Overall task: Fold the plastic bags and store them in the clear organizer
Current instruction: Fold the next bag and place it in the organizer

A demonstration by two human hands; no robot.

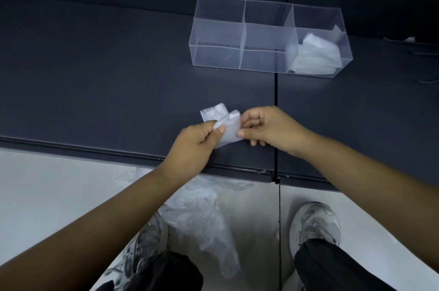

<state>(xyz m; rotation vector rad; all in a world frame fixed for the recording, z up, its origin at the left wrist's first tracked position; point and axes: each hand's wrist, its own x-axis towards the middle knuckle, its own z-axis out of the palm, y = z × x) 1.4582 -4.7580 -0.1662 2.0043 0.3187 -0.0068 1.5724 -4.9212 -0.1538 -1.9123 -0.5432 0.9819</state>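
A small, partly folded translucent plastic bag [226, 128] is held just above the dark shelf, near its front edge. My left hand [194, 143] pinches the bag's left side between thumb and fingers. My right hand [266, 128] pinches its right edge. One flap of the bag sticks out toward the back left. The clear organizer [244, 36] stands further back on the shelf, with compartments in two rows. Its right front compartment holds a stack of folded bags [316, 55]; the other compartments look empty.
The dark shelf [107, 81] has a raised front lip and a vertical seam right of centre. A heap of loose plastic bags [204, 217] lies on the pale floor below, between my two grey shoes. A cable lies at the far right.
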